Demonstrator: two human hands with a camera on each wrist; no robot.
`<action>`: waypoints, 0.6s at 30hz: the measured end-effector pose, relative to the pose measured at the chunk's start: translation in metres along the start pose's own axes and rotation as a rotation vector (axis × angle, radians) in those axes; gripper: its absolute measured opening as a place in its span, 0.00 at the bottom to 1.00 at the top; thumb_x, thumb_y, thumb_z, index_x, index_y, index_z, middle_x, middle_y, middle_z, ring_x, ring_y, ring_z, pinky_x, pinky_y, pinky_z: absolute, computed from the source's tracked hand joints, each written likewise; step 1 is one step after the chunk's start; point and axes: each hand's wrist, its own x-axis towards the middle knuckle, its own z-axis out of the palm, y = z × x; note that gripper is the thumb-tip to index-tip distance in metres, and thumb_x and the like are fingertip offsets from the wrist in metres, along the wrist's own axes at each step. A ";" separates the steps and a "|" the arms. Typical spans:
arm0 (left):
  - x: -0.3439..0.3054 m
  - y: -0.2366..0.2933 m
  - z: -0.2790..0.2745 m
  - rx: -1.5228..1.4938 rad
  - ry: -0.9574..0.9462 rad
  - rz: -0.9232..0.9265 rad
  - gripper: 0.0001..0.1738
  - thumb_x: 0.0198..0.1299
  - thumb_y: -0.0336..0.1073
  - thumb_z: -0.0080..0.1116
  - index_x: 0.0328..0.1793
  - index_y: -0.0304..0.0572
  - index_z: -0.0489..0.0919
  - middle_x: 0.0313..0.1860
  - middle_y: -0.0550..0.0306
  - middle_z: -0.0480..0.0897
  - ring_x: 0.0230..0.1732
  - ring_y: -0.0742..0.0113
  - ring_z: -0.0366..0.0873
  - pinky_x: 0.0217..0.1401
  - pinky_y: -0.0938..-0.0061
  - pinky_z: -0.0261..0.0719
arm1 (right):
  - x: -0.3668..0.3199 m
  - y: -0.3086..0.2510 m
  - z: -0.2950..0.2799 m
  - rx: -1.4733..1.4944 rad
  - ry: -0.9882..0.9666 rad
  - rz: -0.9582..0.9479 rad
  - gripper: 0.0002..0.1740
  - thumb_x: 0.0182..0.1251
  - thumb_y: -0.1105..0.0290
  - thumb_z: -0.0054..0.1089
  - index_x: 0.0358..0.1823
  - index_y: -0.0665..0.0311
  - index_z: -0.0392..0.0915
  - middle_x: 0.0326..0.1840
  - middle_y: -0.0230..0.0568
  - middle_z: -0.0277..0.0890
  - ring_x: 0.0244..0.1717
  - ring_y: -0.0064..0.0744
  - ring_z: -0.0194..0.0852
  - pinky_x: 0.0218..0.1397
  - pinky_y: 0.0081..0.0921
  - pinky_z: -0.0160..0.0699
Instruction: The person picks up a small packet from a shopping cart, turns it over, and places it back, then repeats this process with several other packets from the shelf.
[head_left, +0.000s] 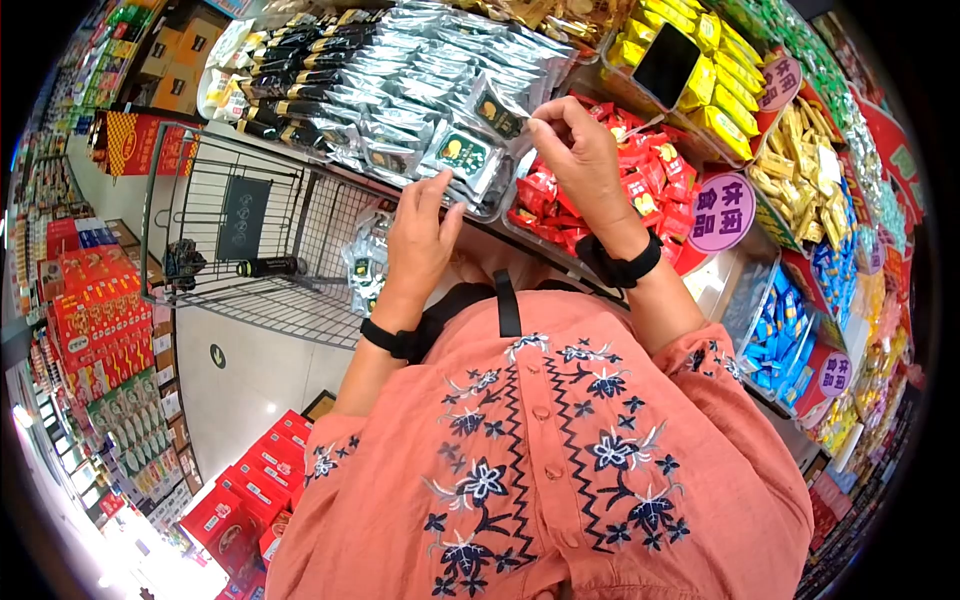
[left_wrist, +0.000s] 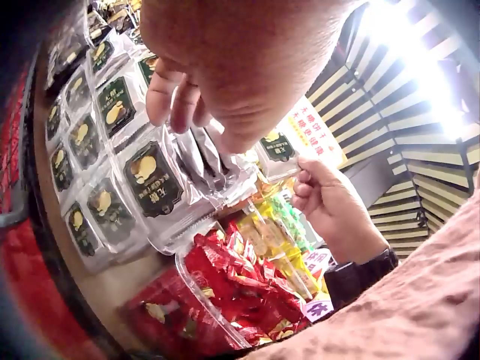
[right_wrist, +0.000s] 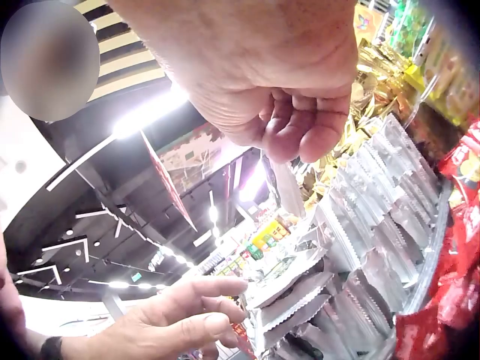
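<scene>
My right hand (head_left: 583, 165) pinches a silver snack packet (head_left: 498, 112) with a dark green label by its edge, between thumb and forefinger. In the left wrist view this packet (left_wrist: 277, 147) is raised over the rows, its label showing. My left hand (head_left: 420, 240) is just in front of the near silver packets, fingers loosely extended and holding nothing. Under its fingertips is another green-label packet (head_left: 462, 156), at the front of the pile. The right wrist view shows the left hand (right_wrist: 169, 319) beside the silver packets' edges.
A bin of red-wrapped snacks (head_left: 655, 180) adjoins the silver packets on the right. Behind it, a phone-like black slab (head_left: 667, 66) rests on yellow packets (head_left: 722, 125). On the left stands a wire shopping cart (head_left: 300, 215) with silver packets inside. Red boxes (head_left: 250, 480) are stacked lower left.
</scene>
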 end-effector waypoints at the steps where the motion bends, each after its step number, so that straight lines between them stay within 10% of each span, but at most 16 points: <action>1: 0.000 0.000 -0.001 -0.005 -0.019 0.001 0.27 0.65 0.31 0.68 0.70 0.43 0.77 0.56 0.44 0.80 0.55 0.44 0.81 0.56 0.57 0.81 | 0.000 0.000 0.000 -0.003 0.003 0.002 0.05 0.73 0.74 0.65 0.44 0.68 0.79 0.32 0.35 0.82 0.32 0.20 0.80 0.38 0.22 0.79; 18: 0.003 0.005 -0.013 -0.104 0.066 -0.061 0.25 0.67 0.31 0.66 0.70 0.40 0.76 0.62 0.43 0.79 0.56 0.46 0.81 0.57 0.62 0.82 | 0.005 0.009 0.011 0.416 -0.372 0.369 0.09 0.76 0.64 0.66 0.44 0.62 0.80 0.31 0.27 0.78 0.25 0.12 0.72 0.27 0.15 0.70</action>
